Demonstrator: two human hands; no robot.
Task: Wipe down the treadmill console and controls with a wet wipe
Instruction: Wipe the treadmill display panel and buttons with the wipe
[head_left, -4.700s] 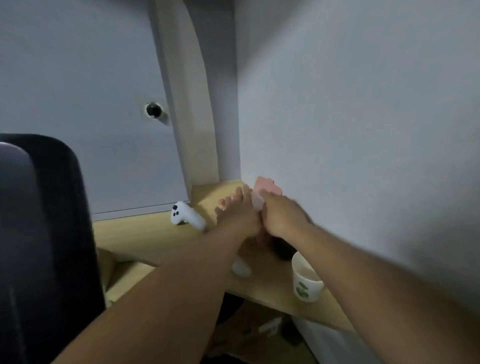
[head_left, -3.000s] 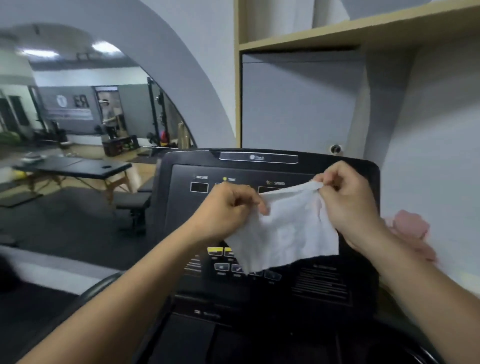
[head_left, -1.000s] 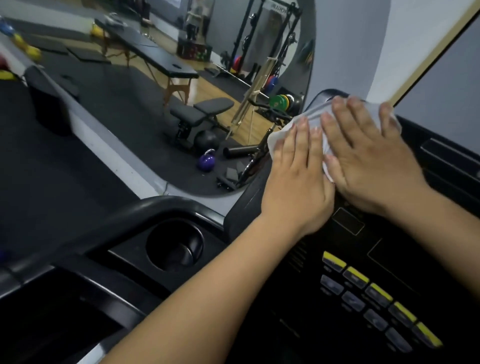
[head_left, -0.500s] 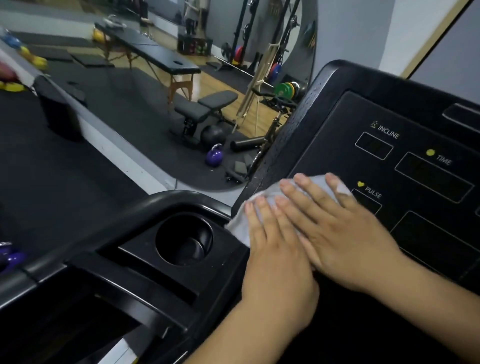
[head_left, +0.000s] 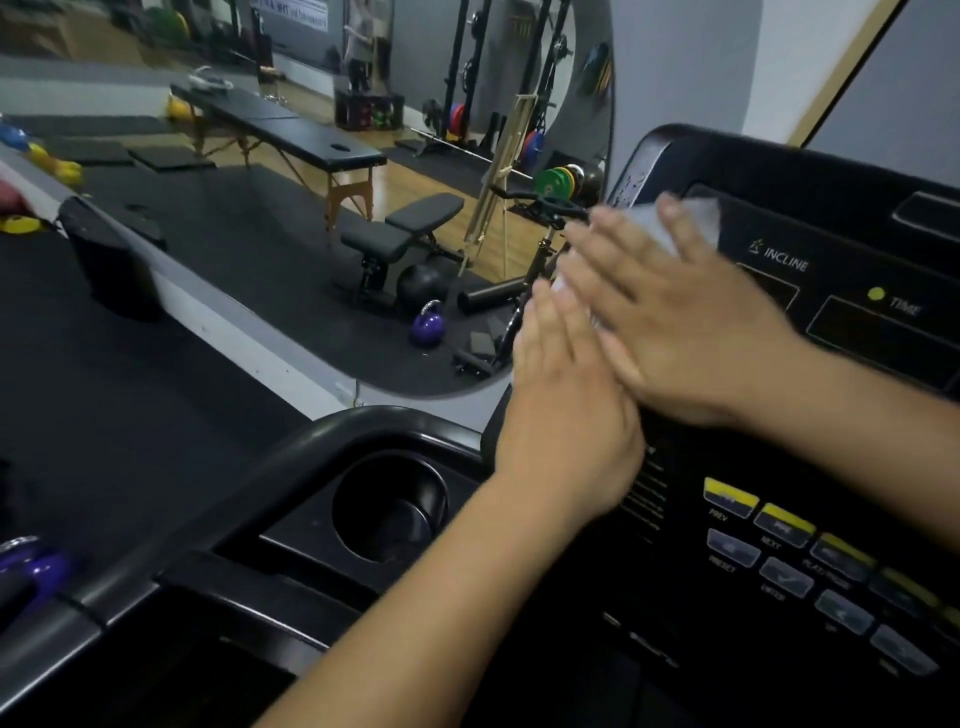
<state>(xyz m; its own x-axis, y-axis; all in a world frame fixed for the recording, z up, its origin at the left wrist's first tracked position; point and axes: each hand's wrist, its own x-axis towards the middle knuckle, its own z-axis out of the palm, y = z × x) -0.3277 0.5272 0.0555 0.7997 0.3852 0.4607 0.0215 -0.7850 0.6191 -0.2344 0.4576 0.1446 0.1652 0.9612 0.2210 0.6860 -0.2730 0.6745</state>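
The black treadmill console (head_left: 841, 171) fills the right side, with INCLINE and TIME windows and rows of yellow and grey buttons (head_left: 779, 545) lower down. A white wet wipe (head_left: 691, 218) lies flat on the console's upper left part. My right hand (head_left: 675, 322) presses flat on it with fingers spread, and only the wipe's top edge and a sliver at the left show. My left hand (head_left: 566, 415) lies flat beside and partly under the right hand, at the console's left edge, fingertips at the wipe's lower corner. Both hands are motion-blurred.
A round cup holder (head_left: 389, 504) sits in the black tray left of the console, behind a curved black handrail (head_left: 291, 467). A large wall mirror (head_left: 311, 208) to the left reflects a gym: massage table, bench, purple kettlebell, weight plates.
Both hands have slid the wipe up the console's left side from near the PULSE label to beside the INCLINE label. The button rows have come back into view below.
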